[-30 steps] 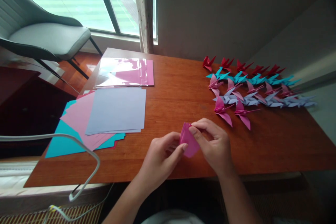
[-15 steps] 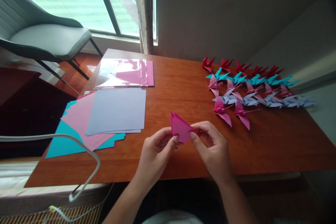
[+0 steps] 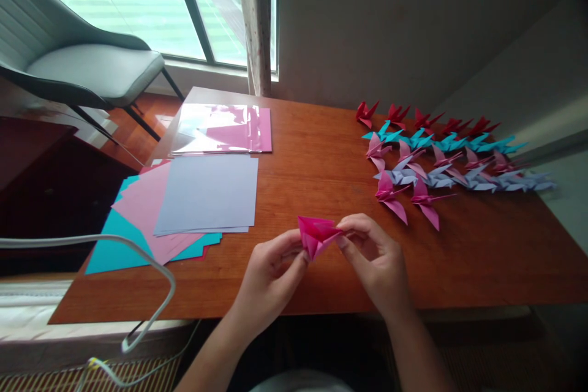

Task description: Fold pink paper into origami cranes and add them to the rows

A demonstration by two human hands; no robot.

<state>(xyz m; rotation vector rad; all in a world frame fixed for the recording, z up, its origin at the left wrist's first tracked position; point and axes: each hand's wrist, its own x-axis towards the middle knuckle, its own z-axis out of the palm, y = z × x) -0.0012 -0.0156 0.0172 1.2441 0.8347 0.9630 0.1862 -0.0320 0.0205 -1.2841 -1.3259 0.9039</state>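
Over the near part of the wooden table, a folded piece of magenta origami paper (image 3: 316, 235) is held up between both hands. Its layers spread apart at the top, showing the inner folds. My left hand (image 3: 275, 272) is closed, pinching the paper's left side with thumb and fingers. On the other side, my right hand (image 3: 374, 254) pinches the right corner between thumb and forefinger. Two finished magenta paper cranes, one of them a magenta crane (image 3: 390, 196), stand to the right beyond my right hand.
Rows of red cranes (image 3: 397, 115), turquoise cranes (image 3: 420, 139), pale pink cranes (image 3: 377, 150) and lavender cranes (image 3: 438, 176) line the table's right side. Lavender sheets (image 3: 209, 193), pink and turquoise paper (image 3: 119, 245) and a clear plastic packet (image 3: 215, 128) lie left. A white cable (image 3: 156, 263) loops at the near left.
The magenta paper has tipped and its layers have spread, from a flat pointed shape to an opened one. My right hand has shifted slightly to the right. The view has moved a little.
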